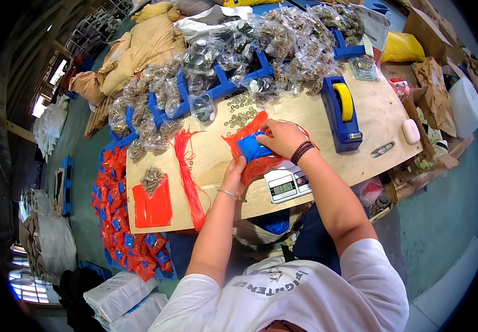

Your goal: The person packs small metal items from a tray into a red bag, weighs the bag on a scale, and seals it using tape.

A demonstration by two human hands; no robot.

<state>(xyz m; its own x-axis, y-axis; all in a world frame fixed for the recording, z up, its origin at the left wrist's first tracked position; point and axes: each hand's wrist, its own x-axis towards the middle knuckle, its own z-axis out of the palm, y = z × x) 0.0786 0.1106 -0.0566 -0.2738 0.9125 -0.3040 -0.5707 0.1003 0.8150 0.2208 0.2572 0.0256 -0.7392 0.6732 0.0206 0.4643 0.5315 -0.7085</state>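
Above the middle of the wooden tabletop, my left hand (233, 177) grips the lower left side of a red plastic bag (256, 165). A blue packet (250, 146) lies in the bag's opening. Fingers of my right hand (284, 138) are bent over the packet's right edge, pinching it; the thumb is partly hidden. Just under my right forearm stands a white digital scale (283, 189) with a lit display, its top partly covered by the bag. A bundle of red plastic strips (186, 171) lies left of my left hand.
Blue bins (222, 86) heaped with small clear bags of hardware line the far side. A blue tape dispenser (341, 119), thread snips (383, 149) and a pink case (411, 131) are at right. Flat red bags (153, 207) lie near left; filled red bags (123, 227) pile beside the table.
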